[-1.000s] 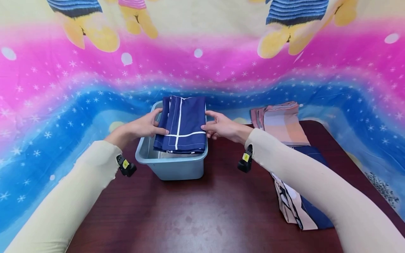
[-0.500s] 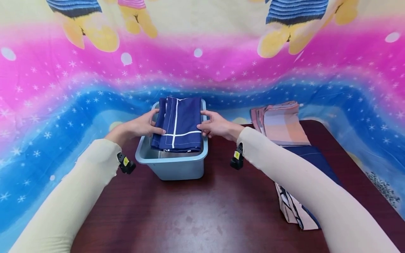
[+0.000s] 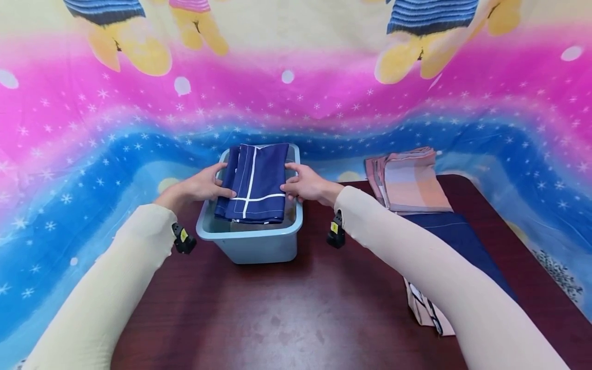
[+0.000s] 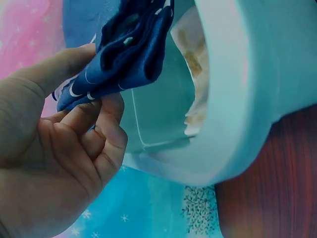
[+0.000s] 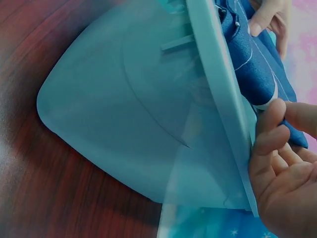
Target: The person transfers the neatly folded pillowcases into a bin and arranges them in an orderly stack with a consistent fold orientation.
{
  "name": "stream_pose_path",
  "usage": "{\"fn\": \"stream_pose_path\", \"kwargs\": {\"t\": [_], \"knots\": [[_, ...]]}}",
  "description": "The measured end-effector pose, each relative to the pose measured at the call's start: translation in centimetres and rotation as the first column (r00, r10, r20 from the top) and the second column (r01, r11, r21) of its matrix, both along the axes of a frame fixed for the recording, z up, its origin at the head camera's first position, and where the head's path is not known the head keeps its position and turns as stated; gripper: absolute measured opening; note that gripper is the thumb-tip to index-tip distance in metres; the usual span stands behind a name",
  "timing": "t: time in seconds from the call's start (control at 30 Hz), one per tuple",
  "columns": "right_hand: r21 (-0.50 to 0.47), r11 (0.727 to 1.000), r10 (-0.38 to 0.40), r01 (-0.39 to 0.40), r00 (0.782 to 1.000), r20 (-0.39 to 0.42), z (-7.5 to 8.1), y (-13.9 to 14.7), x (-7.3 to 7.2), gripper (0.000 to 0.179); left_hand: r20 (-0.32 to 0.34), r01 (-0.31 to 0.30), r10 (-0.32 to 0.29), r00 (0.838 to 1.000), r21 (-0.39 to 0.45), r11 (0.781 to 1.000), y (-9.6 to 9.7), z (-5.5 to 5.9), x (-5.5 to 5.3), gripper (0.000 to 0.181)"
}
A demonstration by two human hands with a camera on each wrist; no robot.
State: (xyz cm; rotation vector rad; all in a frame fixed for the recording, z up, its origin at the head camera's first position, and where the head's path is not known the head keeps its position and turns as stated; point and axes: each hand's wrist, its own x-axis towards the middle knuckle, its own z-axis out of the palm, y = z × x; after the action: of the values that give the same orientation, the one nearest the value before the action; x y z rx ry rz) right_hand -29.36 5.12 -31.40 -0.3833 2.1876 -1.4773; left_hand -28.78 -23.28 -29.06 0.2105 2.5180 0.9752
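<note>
A folded navy cloth (image 3: 259, 180) with white crossing lines is held at the mouth of a light blue plastic bin (image 3: 263, 246). My left hand (image 3: 205, 184) pinches its left edge, thumb on top and fingers beneath, as the left wrist view shows with the layered navy cloth (image 4: 133, 54). On the opposite edge my right hand (image 3: 307, 184) pinches the cloth between thumb and fingers. In the right wrist view the right hand (image 5: 287, 163) is right at the bin's rim (image 5: 223, 94). Inside the bin lies a white and tan patterned cloth (image 4: 193, 69), partly hidden.
On the right of the dark red wooden table (image 3: 277, 313) lie a folded peach checked cloth (image 3: 411, 180), a navy cloth (image 3: 453, 236) and a peach cloth with black lines (image 3: 425, 308), partly behind my right sleeve. A cartoon-printed curtain (image 3: 296, 97) hangs behind.
Both hands have carried the navy cloth a little leftward, so more of the bin's right rim shows. The right arm has shifted left. The bin stays in place.
</note>
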Motion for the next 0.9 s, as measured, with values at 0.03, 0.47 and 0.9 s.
{"fn": "stream_pose_path", "kwargs": {"t": [0.03,0.47,0.9], "knots": [[0.008,1.000,0.000,0.000,1.000,-0.012,0.0,-0.1,0.0,0.073,-0.001,-0.003,0.003,1.000,-0.006,1.000,-0.1,-0.1,-0.1,0.100],[0.086,0.996,0.012,-0.005,0.997,-0.082,-0.2,-1.1,-0.6,0.070,-0.015,0.000,-0.001,1.000,-0.044,0.999,-0.6,-0.8,-0.7,0.096],[0.121,0.993,0.014,-0.006,0.998,-0.068,-0.2,-1.4,-0.6,0.070,-0.044,0.020,-0.021,0.999,-0.031,0.999,-0.5,-1.7,-0.8,0.095]]}}
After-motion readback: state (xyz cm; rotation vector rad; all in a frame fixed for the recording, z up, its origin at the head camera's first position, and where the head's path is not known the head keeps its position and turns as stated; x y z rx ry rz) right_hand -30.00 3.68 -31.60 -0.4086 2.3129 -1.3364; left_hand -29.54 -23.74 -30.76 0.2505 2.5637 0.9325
